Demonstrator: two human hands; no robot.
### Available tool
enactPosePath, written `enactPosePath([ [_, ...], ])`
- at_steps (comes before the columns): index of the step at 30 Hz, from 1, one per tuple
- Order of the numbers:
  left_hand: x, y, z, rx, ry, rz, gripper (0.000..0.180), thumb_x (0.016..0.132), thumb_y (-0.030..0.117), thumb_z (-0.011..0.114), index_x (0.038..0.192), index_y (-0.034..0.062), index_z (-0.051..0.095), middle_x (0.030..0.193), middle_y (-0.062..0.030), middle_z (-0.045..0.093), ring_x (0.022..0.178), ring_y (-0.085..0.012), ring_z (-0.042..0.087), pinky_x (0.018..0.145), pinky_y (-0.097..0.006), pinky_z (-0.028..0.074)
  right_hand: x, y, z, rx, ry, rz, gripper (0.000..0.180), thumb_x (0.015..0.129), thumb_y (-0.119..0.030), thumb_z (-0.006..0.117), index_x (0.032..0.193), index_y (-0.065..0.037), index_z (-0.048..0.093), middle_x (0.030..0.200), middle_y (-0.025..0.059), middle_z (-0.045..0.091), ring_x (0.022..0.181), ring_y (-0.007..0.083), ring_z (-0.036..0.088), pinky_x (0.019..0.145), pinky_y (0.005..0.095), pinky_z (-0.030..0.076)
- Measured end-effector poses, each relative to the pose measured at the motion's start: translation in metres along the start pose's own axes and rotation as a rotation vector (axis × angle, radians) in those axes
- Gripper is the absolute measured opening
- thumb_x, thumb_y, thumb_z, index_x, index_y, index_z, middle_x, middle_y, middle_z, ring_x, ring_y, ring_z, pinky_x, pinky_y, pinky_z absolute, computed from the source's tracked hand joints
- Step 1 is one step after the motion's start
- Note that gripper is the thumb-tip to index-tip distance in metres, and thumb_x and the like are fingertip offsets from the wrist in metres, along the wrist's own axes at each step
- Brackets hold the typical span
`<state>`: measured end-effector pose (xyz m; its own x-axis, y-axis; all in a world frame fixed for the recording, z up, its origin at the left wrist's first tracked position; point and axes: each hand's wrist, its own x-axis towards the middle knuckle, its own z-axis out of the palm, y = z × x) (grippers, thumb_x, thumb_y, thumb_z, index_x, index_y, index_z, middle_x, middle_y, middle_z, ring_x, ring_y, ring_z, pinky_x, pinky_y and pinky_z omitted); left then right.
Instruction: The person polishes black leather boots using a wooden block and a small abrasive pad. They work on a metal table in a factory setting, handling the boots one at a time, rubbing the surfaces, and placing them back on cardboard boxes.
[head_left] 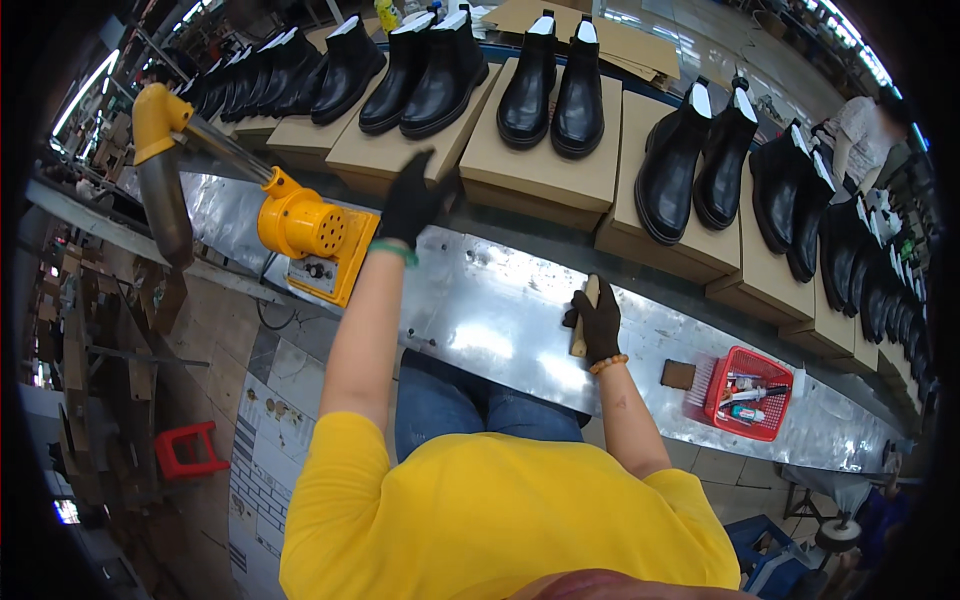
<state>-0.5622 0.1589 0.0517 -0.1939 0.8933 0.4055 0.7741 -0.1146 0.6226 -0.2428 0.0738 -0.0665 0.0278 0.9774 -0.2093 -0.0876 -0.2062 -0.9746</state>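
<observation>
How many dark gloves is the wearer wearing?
2: one on the left hand, motion-blurred between the yellow machine and a brown box; one on the right hand, holding a tan piece over the metal bench. Neither is hidden.

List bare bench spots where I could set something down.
Bare: metal bench between yellow machine and right hand, which holds a wooden piece; also between that hand and brown block. Crowded: red basket holding small items; boxes topped with black boots.
</observation>
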Motion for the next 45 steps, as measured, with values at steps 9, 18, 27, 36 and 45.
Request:
enactPosePath([
  [9, 0.130, -0.097, 0.057, -0.071, 0.256, -0.371, 0.076, 0.067, 0.015, 0.079, 0.134, 0.0031, 0.042, 0.129, -0.0186, 0.050, 0.117, -0.0277, 0.051, 0.094, -0.034, 0.044, -0.008, 0.001, 0.002, 0.044, 0.059, -0.061, 0.043, 0.084, -0.005, 0.060, 0.124, 0.000, 0.048, 0.076, 0.0080, 0.060, 0.057, 0.0147, 0.060, 0.052, 0.0296, 0.053],
  [18, 0.140, -0.073, 0.081, -0.773, -0.093, -0.656, 0.123, 0.059, 0.038, 0.083, 0.144, 0.0018, 0.001, 0.115, -0.0197, 0.054, 0.090, -0.0212, 0.059, 0.068, -0.031, 0.051, -0.008, -0.001, 0.007, 0.004, 0.046, -0.097, 0.042, 0.084, -0.007, 0.060, 0.123, 0.002, 0.047, 0.075, 0.0078, 0.060, 0.057, 0.0147, 0.060, 0.052, 0.0286, 0.051],
  [27, 0.074, -0.034, 0.036, -1.570, -0.206, -0.715, 0.010, 0.084, 0.024, 0.066, 0.086, 0.0151, 0.061, 0.066, 0.0047, 0.057, 0.047, -0.0058, 0.048, 0.038, -0.019, 0.036, -0.005, 0.001, 0.012, -0.006, 0.040, -0.116, 0.043, 0.084, -0.010, 0.061, 0.124, 0.001, 0.048, 0.078, 0.0089, 0.061, 0.059, 0.0145, 0.061, 0.054, 0.0289, 0.053],
  [36, -0.103, 0.014, -0.042, -1.450, -0.208, -0.784, 0.026, 0.086, 0.032, 0.055, 0.098, 0.0090, 0.060, 0.068, -0.0036, 0.059, 0.046, -0.0139, 0.052, 0.036, -0.024, 0.039, 0.001, 0.028, 0.012, -0.300, 0.107, -0.274, 0.043, 0.083, -0.020, 0.066, 0.119, 0.000, 0.056, 0.093, 0.0141, 0.066, 0.078, 0.0227, 0.065, 0.069, 0.0334, 0.053],
  [45, -0.238, 0.043, -0.102, -1.352, -0.221, -0.984, 0.050, 0.086, 0.026, 0.058, 0.129, 0.0025, 0.048, 0.120, -0.0118, 0.057, 0.106, -0.0213, 0.058, 0.088, -0.032, 0.048, -0.016, 0.022, 0.008, -0.721, 0.235, -0.637, 0.038, 0.079, -0.022, 0.068, 0.111, -0.004, 0.060, 0.104, 0.0164, 0.061, 0.096, 0.0330, 0.058, 0.085, 0.0393, 0.047],
])
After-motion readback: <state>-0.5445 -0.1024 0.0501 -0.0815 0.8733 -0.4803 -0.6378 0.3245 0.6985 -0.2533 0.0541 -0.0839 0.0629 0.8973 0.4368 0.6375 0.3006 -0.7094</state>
